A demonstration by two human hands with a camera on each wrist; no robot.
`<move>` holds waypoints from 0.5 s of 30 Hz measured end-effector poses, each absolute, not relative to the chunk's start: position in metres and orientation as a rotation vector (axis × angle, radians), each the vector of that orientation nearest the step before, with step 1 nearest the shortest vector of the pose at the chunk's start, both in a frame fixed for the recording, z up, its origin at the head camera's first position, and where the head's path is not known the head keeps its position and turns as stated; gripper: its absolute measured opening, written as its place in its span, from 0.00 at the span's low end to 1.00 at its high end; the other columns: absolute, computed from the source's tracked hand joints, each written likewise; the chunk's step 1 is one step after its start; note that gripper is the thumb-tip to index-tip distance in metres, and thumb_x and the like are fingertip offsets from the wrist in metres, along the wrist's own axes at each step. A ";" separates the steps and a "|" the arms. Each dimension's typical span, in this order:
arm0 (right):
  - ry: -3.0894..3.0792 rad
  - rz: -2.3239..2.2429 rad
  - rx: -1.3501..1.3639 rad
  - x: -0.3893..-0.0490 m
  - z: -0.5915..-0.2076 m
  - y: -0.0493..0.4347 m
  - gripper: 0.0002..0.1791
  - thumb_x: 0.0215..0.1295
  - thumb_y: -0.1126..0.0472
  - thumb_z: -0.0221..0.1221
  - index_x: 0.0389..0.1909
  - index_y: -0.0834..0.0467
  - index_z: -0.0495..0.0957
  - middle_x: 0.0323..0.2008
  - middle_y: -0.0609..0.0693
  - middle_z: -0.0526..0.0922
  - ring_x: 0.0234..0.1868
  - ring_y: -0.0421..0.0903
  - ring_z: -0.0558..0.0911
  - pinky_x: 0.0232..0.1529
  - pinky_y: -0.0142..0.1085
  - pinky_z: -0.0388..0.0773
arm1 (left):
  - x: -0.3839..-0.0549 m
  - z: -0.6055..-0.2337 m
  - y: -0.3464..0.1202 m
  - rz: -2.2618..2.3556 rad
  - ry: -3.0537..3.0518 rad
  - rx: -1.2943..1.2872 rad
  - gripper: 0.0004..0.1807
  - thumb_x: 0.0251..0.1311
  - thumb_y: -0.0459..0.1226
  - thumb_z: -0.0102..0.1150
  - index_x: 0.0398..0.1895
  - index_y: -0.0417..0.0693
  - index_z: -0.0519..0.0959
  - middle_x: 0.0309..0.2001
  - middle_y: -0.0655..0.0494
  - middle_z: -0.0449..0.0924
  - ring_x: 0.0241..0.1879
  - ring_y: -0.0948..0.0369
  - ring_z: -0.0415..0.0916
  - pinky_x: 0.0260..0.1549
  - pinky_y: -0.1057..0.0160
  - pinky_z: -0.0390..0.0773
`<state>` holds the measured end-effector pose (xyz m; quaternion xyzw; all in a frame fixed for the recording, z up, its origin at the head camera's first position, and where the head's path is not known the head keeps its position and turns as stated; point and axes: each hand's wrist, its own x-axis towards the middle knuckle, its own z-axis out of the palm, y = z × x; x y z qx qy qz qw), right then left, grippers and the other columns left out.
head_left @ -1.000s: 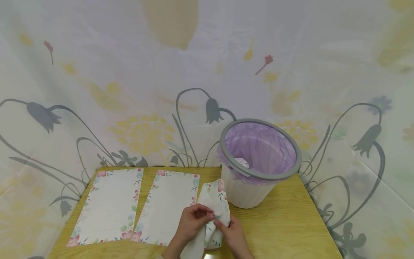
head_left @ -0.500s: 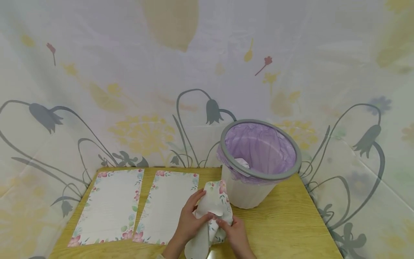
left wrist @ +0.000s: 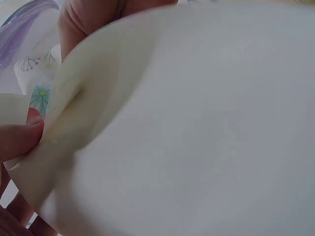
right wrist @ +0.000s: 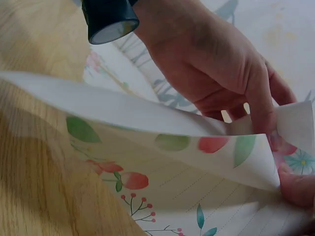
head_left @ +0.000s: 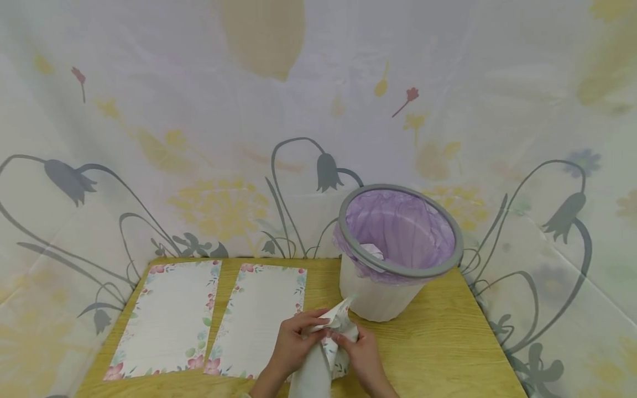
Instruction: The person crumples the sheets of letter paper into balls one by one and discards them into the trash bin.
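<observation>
Left hand [head_left: 293, 344] and right hand [head_left: 366, 358]: fingers of both pinch one bent sheet [head_left: 309, 375] between them, near one bin [head_left: 380, 299]. Two flat papers [head_left: 168, 320] lie side by side on the surface [head_left: 438, 334], left of the bin.

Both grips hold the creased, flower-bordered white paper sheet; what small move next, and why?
Probably fold the loose lower part of the creased, flower-bordered white paper sheet inward: the left grip and right grip hold it where it is bunched, while that lower part sticks out, not gathered in.
</observation>
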<state>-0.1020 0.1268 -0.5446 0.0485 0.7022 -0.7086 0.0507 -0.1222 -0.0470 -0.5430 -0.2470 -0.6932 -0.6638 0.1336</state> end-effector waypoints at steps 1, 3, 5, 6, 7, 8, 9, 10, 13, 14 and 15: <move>2.132 -2.160 0.148 -0.103 -0.545 0.127 0.23 0.62 0.64 0.67 0.54 0.73 0.78 0.49 0.60 0.84 0.44 0.43 0.82 0.44 0.31 0.79 | -0.120 -0.539 -0.047 -1.919 -2.011 -0.718 0.10 0.51 0.20 0.68 0.38 0.34 0.86 0.48 0.38 0.84 0.49 0.47 0.82 0.49 0.67 0.79; 2.124 -2.161 0.164 -0.104 -0.545 0.128 0.22 0.62 0.63 0.68 0.52 0.73 0.78 0.45 0.58 0.85 0.41 0.44 0.83 0.41 0.32 0.80 | -0.117 -0.530 -0.047 -1.921 -2.008 -0.708 0.10 0.50 0.18 0.67 0.35 0.33 0.86 0.44 0.38 0.85 0.45 0.48 0.84 0.46 0.67 0.80; 2.138 -2.157 0.199 -0.104 -0.545 0.127 0.21 0.61 0.62 0.68 0.50 0.73 0.79 0.41 0.57 0.86 0.37 0.44 0.83 0.38 0.33 0.81 | -0.113 -0.521 -0.047 -1.908 -2.008 -0.696 0.10 0.49 0.15 0.65 0.32 0.31 0.86 0.41 0.37 0.85 0.42 0.49 0.85 0.44 0.67 0.81; 2.159 -2.153 0.211 -0.105 -0.545 0.126 0.22 0.61 0.62 0.69 0.50 0.73 0.79 0.39 0.56 0.86 0.36 0.43 0.83 0.37 0.33 0.82 | -0.113 -0.521 -0.047 -1.911 -1.997 -0.696 0.10 0.48 0.14 0.64 0.32 0.30 0.86 0.40 0.36 0.85 0.41 0.50 0.85 0.43 0.67 0.81; 2.191 -2.143 0.224 -0.105 -0.544 0.126 0.22 0.60 0.61 0.69 0.51 0.72 0.79 0.39 0.56 0.85 0.35 0.44 0.83 0.36 0.33 0.82 | -0.113 -0.520 -0.046 -1.901 -1.996 -0.689 0.11 0.48 0.13 0.62 0.31 0.31 0.86 0.39 0.37 0.86 0.40 0.50 0.86 0.42 0.68 0.81; 2.242 -2.128 0.238 -0.105 -0.544 0.125 0.24 0.58 0.61 0.71 0.51 0.70 0.78 0.39 0.56 0.85 0.35 0.44 0.82 0.35 0.33 0.81 | -0.114 -0.520 -0.046 -1.887 -1.990 -0.688 0.12 0.47 0.12 0.61 0.30 0.31 0.86 0.38 0.37 0.86 0.39 0.50 0.86 0.42 0.68 0.82; 2.285 -2.126 0.250 -0.106 -0.543 0.125 0.26 0.57 0.62 0.72 0.54 0.69 0.76 0.42 0.56 0.84 0.37 0.44 0.82 0.37 0.33 0.80 | -0.114 -0.520 -0.046 -1.864 -1.988 -0.685 0.14 0.47 0.11 0.60 0.29 0.31 0.86 0.38 0.38 0.86 0.39 0.51 0.86 0.42 0.68 0.82; 2.332 -2.129 0.256 -0.106 -0.542 0.124 0.30 0.55 0.62 0.73 0.56 0.68 0.74 0.45 0.57 0.82 0.39 0.45 0.81 0.38 0.33 0.80 | -0.114 -0.520 -0.046 -1.838 -1.988 -0.683 0.16 0.45 0.09 0.58 0.28 0.32 0.87 0.37 0.38 0.86 0.38 0.51 0.86 0.42 0.69 0.81; 2.439 -2.154 0.271 -0.108 -0.541 0.124 0.39 0.51 0.65 0.75 0.63 0.65 0.66 0.55 0.60 0.75 0.47 0.48 0.77 0.42 0.33 0.77 | -0.114 -0.518 -0.047 -1.767 -1.984 -0.673 0.19 0.42 0.07 0.54 0.27 0.32 0.87 0.35 0.39 0.86 0.36 0.51 0.86 0.40 0.68 0.82; 2.445 -2.178 0.270 -0.109 -0.541 0.125 0.41 0.51 0.66 0.75 0.64 0.64 0.64 0.58 0.61 0.73 0.50 0.50 0.76 0.44 0.33 0.77 | -0.115 -0.517 -0.047 -1.750 -1.986 -0.660 0.19 0.42 0.07 0.55 0.26 0.33 0.87 0.35 0.39 0.86 0.35 0.51 0.86 0.39 0.68 0.82; 2.427 -2.212 0.257 -0.110 -0.541 0.126 0.43 0.51 0.67 0.74 0.66 0.65 0.62 0.60 0.62 0.71 0.53 0.52 0.75 0.46 0.33 0.77 | -0.114 -0.516 -0.048 -1.738 -1.990 -0.644 0.19 0.41 0.08 0.55 0.26 0.33 0.87 0.35 0.40 0.86 0.35 0.51 0.86 0.39 0.67 0.82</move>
